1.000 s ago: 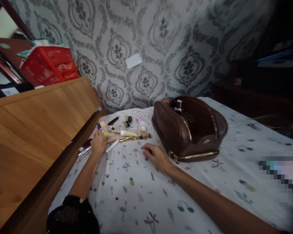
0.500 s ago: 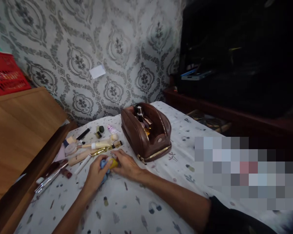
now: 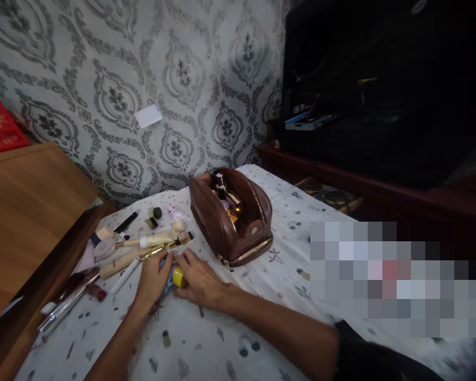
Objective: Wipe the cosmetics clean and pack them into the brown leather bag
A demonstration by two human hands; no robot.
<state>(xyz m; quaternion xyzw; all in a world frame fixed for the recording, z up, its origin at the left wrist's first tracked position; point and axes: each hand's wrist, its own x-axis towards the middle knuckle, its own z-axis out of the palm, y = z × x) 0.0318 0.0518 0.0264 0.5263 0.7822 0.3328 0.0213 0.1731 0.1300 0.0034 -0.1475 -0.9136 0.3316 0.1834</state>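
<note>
My left hand (image 3: pixel 154 279) has its fingers closed round a crumpled-looking light blue thing (image 3: pixel 167 287), mostly hidden by the hand. Against it, my right hand (image 3: pixel 201 280) curls its fingers over a small round yellow item (image 3: pixel 178 277), perhaps a cap or little pot; its kind is unclear. Just beyond both hands lies a gold tube with a black end (image 3: pixel 167 246). A white pen-like stick (image 3: pixel 126 275) rests left of my left hand. To the right, a brown cosmetic bag (image 3: pixel 210 227) stands unzipped, with bottles and other small items inside.
More makeup lies spread at left: a beige tube (image 3: pixel 118 263), a cream tube with white cap (image 3: pixel 158 239), a silver tube (image 3: pixel 65 304) and a small dark-green jar (image 3: pixel 154 212). A wooden panel (image 3: pixel 35 196) borders the left side; a dark television (image 3: pixel 381 95) stands at right.
The view has swung slightly right, so things sit further left. My hands have turned the yellow item, and its rounded end now shows more plainly between them.
</note>
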